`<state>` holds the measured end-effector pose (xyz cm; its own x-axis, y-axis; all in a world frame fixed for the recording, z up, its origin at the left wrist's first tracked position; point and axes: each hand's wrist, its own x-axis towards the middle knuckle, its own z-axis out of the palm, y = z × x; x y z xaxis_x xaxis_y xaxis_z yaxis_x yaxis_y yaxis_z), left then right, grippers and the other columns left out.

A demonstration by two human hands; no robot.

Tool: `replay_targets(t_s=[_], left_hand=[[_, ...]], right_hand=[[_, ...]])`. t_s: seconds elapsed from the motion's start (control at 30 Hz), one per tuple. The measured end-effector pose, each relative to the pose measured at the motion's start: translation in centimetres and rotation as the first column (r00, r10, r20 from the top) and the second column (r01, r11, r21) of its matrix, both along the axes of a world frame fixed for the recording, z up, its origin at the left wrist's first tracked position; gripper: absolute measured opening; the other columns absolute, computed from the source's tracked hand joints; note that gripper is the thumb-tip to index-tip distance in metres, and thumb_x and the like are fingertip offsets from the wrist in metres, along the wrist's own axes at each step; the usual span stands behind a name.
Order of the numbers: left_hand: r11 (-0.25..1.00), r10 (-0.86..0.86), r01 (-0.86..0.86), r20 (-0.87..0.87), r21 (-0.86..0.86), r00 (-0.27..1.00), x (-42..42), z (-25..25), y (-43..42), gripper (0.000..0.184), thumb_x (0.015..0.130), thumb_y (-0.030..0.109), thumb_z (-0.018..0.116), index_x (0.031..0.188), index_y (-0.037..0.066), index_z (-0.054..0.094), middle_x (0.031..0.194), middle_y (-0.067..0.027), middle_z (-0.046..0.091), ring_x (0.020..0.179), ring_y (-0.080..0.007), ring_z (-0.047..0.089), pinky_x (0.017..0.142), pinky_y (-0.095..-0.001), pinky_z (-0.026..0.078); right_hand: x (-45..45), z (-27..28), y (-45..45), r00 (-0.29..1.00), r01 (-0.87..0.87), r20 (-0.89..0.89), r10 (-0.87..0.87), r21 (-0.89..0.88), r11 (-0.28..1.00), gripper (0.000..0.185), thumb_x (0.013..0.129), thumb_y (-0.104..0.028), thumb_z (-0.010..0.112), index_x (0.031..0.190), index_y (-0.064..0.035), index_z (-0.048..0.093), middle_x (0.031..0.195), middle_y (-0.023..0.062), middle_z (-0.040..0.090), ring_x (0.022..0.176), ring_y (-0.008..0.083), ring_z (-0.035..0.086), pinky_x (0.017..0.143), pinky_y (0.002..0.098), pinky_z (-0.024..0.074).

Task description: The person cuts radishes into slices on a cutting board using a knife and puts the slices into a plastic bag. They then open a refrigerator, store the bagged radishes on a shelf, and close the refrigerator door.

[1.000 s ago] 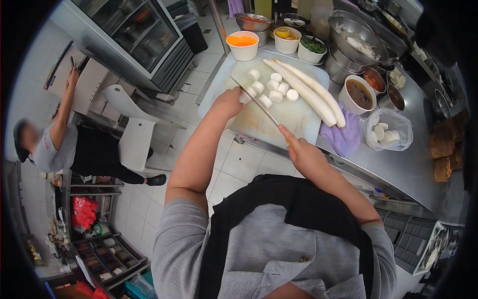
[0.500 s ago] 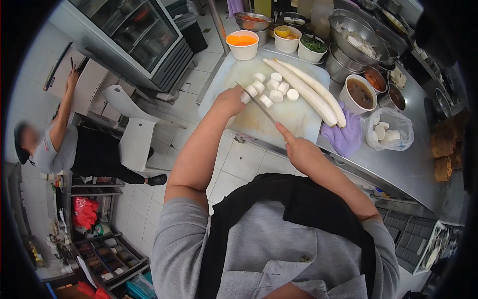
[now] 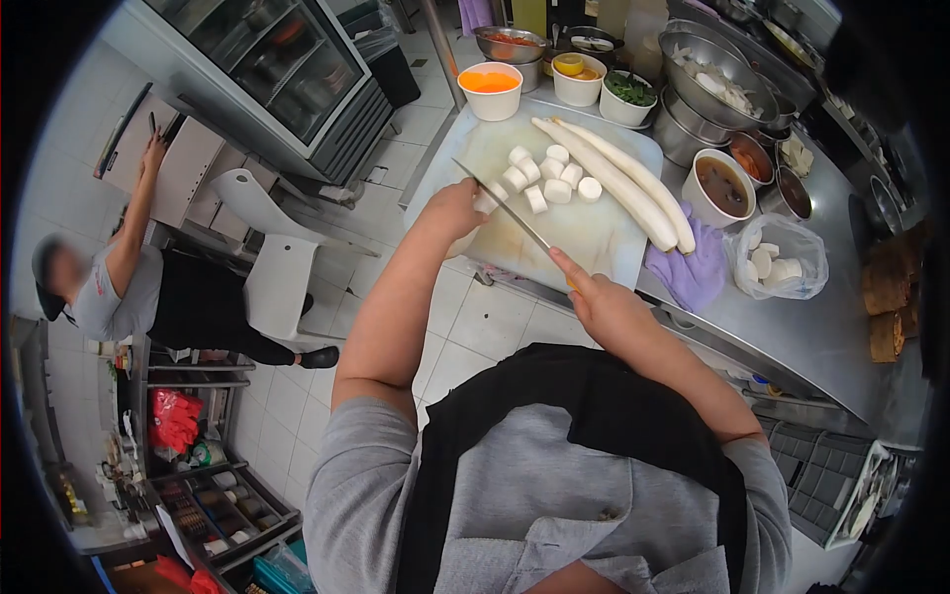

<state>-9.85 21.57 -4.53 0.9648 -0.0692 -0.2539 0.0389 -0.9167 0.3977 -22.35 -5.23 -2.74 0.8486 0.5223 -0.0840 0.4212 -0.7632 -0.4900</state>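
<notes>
My right hand (image 3: 606, 302) grips a kitchen knife (image 3: 510, 210), its forefinger laid along the back of the blade. The blade slants up and left across the cutting board (image 3: 515, 255). Next to the blade, my left hand (image 3: 455, 210) is closed around a peeled white vegetable (image 3: 487, 201), mostly hidden under the fingers. Several thick cut white pieces (image 3: 557, 190) stand and lie on the board just beyond the knife. To their right rest two long, peeled white vegetables (image 3: 618, 183), side by side.
A purple cloth (image 3: 688, 267) and a plastic bag of white pieces (image 3: 777, 267) lie to the right. Tubs hold orange food (image 3: 490, 81), greens (image 3: 628, 91) and brown liquid (image 3: 720, 188). Another person (image 3: 124, 282) sits at left near a white chair (image 3: 277, 267).
The whole view has shifted slightly, so things appear a little further right. The knife tip has moved a little left; both hands keep their grip.
</notes>
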Motion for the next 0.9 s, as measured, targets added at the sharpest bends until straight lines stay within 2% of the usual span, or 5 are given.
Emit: replay_targets(t_s=[0.3,0.43,0.63,0.7,0.9], left_hand=[[0.999,-0.024,0.024,-0.012,0.036,1.000,0.0,0.6,-0.3,0.052,0.075,0.023,0.075,0.120,0.008,0.054,0.112,-0.0172,0.064,0.104,-0.0318,0.061,0.088,-0.0395,0.048],[0.999,-0.020,0.020,0.000,0.035,1.000,-0.1,0.8,-0.6,0.051,0.075,0.023,0.074,0.119,0.007,0.055,0.113,-0.0176,0.064,0.105,-0.0319,0.061,0.089,-0.0393,0.048],[1.000,0.013,-0.013,0.052,-0.007,0.999,1.3,-1.0,-0.6,0.058,0.074,0.026,0.076,0.124,0.006,0.054,0.114,-0.0184,0.063,0.104,-0.0322,0.061,0.089,-0.0390,0.048],[1.000,0.014,-0.013,0.062,-0.018,0.998,1.4,-1.1,-0.7,0.062,0.073,0.027,0.078,0.126,0.006,0.053,0.114,-0.0188,0.063,0.104,-0.0321,0.062,0.090,-0.0386,0.048],[0.999,0.046,-0.046,-0.018,0.019,0.999,0.3,0.5,0.0,0.070,0.071,0.028,0.080,0.130,0.007,0.050,0.113,-0.0191,0.063,0.105,-0.0303,0.062,0.091,-0.0375,0.048]], right_hand=[[0.1,1.0,0.8,0.997,0.019,-0.078,-0.028,-0.123,0.992,0.066,0.091,-0.007,0.045,0.150,-0.0256,0.021,0.077,0.0212,0.059,0.065,0.0353,0.061,0.063,0.0476,0.0500],[2.0,-0.6,1.1,0.992,0.010,-0.122,-0.027,-0.139,0.990,0.065,0.094,-0.014,0.047,0.150,-0.0279,0.017,0.076,0.0229,0.061,0.062,0.0366,0.060,0.063,0.0469,0.0491],[1.7,0.3,0.0,0.809,0.229,-0.570,-0.142,0.083,0.970,0.063,0.095,-0.014,0.046,0.149,-0.0258,0.018,0.072,0.0225,0.060,0.071,0.0380,0.062,0.069,0.0485,0.0491],[1.0,-1.9,-0.4,0.983,0.108,-0.167,-0.075,0.198,0.974,0.064,0.094,-0.014,0.047,0.149,-0.0277,0.018,0.075,0.0224,0.060,0.069,0.0378,0.061,0.067,0.0483,0.0492],[0.3,0.0,-0.7,1.000,0.028,-0.005,-0.028,-0.049,0.998,0.066,0.094,-0.017,0.050,0.150,-0.0285,0.018,0.081,0.0209,0.058,0.068,0.0371,0.061,0.064,0.0468,0.0506]])
